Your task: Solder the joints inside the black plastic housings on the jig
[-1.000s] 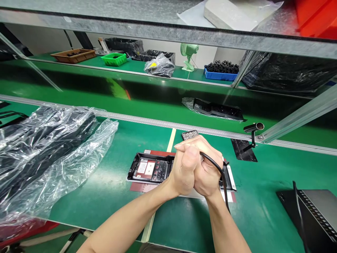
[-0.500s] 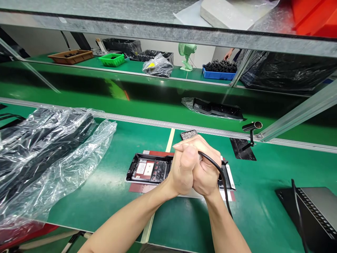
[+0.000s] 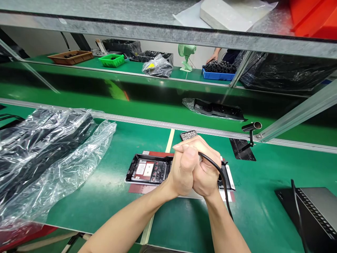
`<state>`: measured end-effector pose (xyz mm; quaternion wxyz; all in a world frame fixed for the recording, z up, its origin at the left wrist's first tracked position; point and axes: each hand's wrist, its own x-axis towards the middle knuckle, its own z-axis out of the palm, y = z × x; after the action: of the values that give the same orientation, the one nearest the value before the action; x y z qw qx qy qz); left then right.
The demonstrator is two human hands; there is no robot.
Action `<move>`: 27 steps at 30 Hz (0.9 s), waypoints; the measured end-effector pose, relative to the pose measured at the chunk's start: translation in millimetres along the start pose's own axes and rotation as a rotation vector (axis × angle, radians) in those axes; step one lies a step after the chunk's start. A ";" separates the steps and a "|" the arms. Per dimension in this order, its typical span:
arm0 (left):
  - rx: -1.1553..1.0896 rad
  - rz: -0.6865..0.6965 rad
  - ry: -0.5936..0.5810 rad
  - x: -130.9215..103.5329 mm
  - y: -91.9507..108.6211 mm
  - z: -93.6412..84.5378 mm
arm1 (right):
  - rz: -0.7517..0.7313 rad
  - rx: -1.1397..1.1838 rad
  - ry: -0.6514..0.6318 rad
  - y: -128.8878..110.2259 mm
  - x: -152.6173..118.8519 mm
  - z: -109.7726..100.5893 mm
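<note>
Left hand [image 3: 183, 173] and right hand [image 3: 206, 176] press together over the casing [image 3: 159, 172], seemingly round a mostly hidden tool [image 3: 200, 158]. Its cord [image 3: 223, 179] trails toward the worktop's [image 3: 105, 196] near edge.

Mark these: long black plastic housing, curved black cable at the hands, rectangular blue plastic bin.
Long black plastic housing [image 3: 159, 171], head view: its exposed left interior.
Curved black cable [image 3: 223, 180], head view: middle of its visible length.
Rectangular blue plastic bin [image 3: 218, 76], head view: front wall.

1 head view, forward and down
</note>
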<state>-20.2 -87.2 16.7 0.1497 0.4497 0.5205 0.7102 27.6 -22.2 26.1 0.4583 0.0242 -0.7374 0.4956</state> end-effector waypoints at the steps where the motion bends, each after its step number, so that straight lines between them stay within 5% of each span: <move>1: -0.009 -0.005 0.000 0.0 0.3 0.1 | -0.001 0.001 0.001 -0.1 0.1 0.1; 27: 0.027 -0.002 0.048 -3.5 -4.0 -1.2 | 0.001 -0.009 -0.007 -1.6 1.0 0.0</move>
<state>-20.2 -88.7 11.5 0.1315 0.4340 0.5339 0.7137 27.8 -22.6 27.9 0.4557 0.0237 -0.7411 0.4925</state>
